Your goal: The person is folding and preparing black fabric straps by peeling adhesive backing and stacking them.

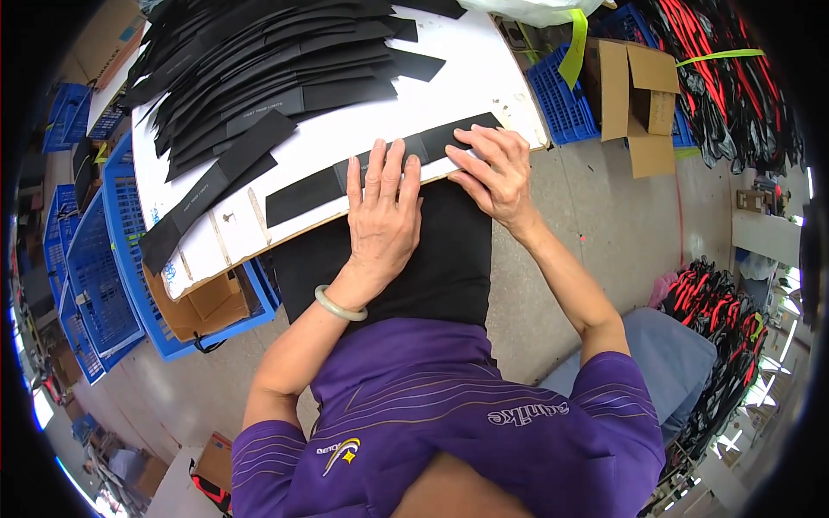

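A long black strip (302,195) lies along the near edge of a white board (449,82). My left hand (384,216) presses flat on the strip's middle, fingers apart, a pale bangle on the wrist. My right hand (496,168) rests on the strip's right part, fingertips pushing down on it. A large pile of similar black strips (268,65) is fanned out over the far left of the board. Another black strip (211,186) lies slanted at the board's left edge. Black cloth covers my lap under the board.
Blue plastic crates (108,268) stand at the left, one holding a cardboard box (207,302). An open cardboard box (635,95) and a blue crate (561,99) sit at the right. Heaps of red and black items (734,78) lie on the concrete floor at right.
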### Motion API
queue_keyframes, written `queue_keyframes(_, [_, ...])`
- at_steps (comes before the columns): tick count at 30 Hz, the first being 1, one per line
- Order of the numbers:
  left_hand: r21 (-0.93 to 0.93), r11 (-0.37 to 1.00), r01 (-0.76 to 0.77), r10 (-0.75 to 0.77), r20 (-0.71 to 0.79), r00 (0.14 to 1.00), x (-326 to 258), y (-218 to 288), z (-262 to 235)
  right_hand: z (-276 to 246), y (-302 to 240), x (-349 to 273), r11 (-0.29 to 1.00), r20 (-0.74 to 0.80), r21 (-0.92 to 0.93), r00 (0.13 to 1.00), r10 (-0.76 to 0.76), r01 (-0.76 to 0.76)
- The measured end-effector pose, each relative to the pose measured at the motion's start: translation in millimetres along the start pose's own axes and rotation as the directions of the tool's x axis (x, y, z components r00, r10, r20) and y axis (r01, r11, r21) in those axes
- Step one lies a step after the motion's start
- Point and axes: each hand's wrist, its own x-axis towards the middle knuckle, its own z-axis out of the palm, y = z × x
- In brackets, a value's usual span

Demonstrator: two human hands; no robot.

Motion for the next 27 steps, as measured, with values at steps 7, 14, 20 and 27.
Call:
queue_keyframes(7, [0.023,1.0,-0.004,0.004,-0.012,1.0,-0.9,0.0,4.6,0.3,0.4,-0.3,0.999,-0.012,0.03,1.0,0.015,-0.015])
queue_keyframes(14, [0.064,0.998,-0.019,0.021,-0.027,0.999,-0.3,0.4,5.6,-0.3,-0.4,0.2,0.999,-0.002,0.033,1.0,0.027,-0.027])
queue_keyframes(20, [0.079,0.997,-0.012,0.015,-0.039,0.999,-1.7,-0.3,7.9,-2.9,-2.1,2.6,0.998,0.007,0.043,0.999,0.039,-0.039])
queue_keyframes(27, [0.077,0.997,-0.017,0.021,-0.052,0.998,-0.9,0.1,9.0,-3.3,-1.2,1.7,0.998,0.007,0.047,0.999,0.044,-0.044])
